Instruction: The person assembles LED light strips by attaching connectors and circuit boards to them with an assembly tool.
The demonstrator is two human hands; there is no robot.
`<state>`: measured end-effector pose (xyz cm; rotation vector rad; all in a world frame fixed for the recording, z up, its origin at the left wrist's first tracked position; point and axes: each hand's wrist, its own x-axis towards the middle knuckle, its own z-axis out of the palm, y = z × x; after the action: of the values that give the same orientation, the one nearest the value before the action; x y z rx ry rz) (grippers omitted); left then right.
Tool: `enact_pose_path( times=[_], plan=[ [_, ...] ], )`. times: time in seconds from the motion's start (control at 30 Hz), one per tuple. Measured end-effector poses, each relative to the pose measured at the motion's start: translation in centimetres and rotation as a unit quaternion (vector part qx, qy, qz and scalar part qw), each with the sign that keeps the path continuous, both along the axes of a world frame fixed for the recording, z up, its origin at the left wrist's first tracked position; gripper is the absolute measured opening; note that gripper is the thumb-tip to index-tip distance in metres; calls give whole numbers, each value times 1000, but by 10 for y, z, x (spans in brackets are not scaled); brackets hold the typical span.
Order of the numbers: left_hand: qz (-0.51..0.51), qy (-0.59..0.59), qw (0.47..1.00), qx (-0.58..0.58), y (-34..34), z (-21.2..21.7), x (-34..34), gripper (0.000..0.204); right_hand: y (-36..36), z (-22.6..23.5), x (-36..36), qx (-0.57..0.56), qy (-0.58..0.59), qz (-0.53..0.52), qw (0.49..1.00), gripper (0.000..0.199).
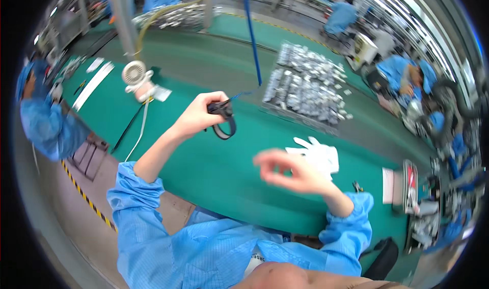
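My left hand [201, 113] is closed around a black wrist strap [224, 128], whose loop hangs below my fingers. A thin blue coiled cord [244, 94] runs from near that hand toward a blue cord [253, 39] hanging from above. Over the green mat, my right hand [293, 172] is smeared by motion; its fingers stretch leftward, with a gap between thumb and fingers and nothing visible in it. White gloves [321, 156] lie on the mat just beyond my right hand.
A clear tray [300, 116] of small grey parts sits beyond the gloves. At left are a small fan [135, 75], a white cable [144, 126] and white strips [94, 85]. A box [410, 187] stands at right. A co-worker [46, 110] is at far left.
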<state>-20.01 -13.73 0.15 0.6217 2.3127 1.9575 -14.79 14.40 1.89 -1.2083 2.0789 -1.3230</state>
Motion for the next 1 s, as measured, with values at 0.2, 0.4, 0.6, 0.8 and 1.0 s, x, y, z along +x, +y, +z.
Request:
enact_pose_path(
  times=[0.2, 0.4, 0.6, 0.8, 1.0],
  plan=[
    [-227, -123, 941, 219, 104, 42, -11, 23, 0, 33, -18, -180, 160, -311, 919, 16],
    [-263, -116, 910, 300, 137, 32, -11, 32, 35, 27, -34, -252, 169, -359, 882, 13],
    [-148, -100, 930, 320, 134, 13, -25, 30, 29, 20, -49, -196, 342, -415, 820, 18],
    [-2, 55, 980, 191, 133, 7, -23, 24, 32, 20, -48, -176, 251, -332, 892, 26],
    [-34, 140, 980, 138, 141, 21, -17, 25, 42, 22, -49, -177, 126, -345, 913, 19]
  ],
)
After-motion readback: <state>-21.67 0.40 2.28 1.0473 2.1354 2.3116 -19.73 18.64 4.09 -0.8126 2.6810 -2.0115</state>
